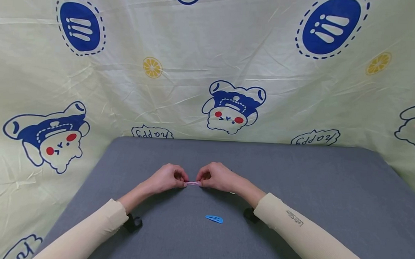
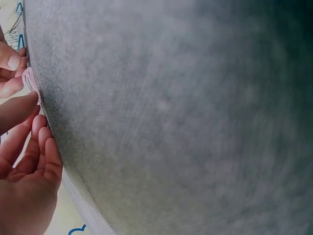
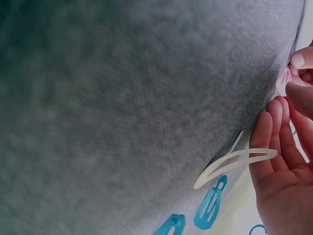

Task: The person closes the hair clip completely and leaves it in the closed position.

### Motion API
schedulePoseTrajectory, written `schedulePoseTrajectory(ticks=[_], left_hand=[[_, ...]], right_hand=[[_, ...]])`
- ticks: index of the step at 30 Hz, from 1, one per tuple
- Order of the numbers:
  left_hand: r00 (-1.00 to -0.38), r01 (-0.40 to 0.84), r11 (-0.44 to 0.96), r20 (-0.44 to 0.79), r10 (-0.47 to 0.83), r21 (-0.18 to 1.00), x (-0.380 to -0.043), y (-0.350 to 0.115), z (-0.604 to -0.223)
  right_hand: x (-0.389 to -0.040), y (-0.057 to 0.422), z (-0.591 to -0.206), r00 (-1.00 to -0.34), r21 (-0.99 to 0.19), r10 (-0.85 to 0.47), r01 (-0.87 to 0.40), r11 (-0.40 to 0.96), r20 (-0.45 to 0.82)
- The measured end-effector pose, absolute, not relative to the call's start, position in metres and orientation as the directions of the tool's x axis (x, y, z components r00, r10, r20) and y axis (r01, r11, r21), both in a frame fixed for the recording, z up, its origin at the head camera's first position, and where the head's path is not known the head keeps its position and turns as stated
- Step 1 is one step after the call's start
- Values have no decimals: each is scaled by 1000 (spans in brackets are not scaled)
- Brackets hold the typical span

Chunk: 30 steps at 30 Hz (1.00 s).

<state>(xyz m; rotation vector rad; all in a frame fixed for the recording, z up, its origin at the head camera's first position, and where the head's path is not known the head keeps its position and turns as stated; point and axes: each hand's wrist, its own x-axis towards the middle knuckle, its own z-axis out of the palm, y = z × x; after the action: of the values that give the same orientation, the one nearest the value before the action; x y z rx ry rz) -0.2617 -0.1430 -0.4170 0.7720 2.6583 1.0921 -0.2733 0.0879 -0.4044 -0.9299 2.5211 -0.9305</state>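
A pink snap hair clip (image 1: 193, 183) is stretched between my two hands above the table. My left hand (image 1: 167, 178) pinches one end with thumb and fingertips. At the other end, my right hand (image 1: 220, 177) pinches the clip the same way. In the left wrist view, part of the pink clip (image 2: 29, 81) shows between both sets of fingertips. Beside my right hand, a cream snap clip (image 3: 215, 171) lies sprung open, its tip overlapping the fingers in the right wrist view. Two blue snap clips (image 3: 210, 205) lie close to it.
One blue hair clip (image 1: 214, 219) lies on the grey tabletop (image 1: 175, 240), nearer to me than the hands. Behind the table's far edge hangs a pale printed cloth (image 1: 181, 101). Dark wrist straps (image 1: 132, 223) hang below the sleeves.
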Motion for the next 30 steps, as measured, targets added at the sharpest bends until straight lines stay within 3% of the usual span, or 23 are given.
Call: schedulePoseTrajectory(ticks=[14,30], left_hand=[[-865,387,571,70,498,724,-256,-142,-416],[-841,458,539,149,519,707,-246,-123,-402]], right_hand=[[-259,104,-393,-797,-726,-603,-397,561,-30],[-236,135,-378,-807,-678,-586,-471,564,73]])
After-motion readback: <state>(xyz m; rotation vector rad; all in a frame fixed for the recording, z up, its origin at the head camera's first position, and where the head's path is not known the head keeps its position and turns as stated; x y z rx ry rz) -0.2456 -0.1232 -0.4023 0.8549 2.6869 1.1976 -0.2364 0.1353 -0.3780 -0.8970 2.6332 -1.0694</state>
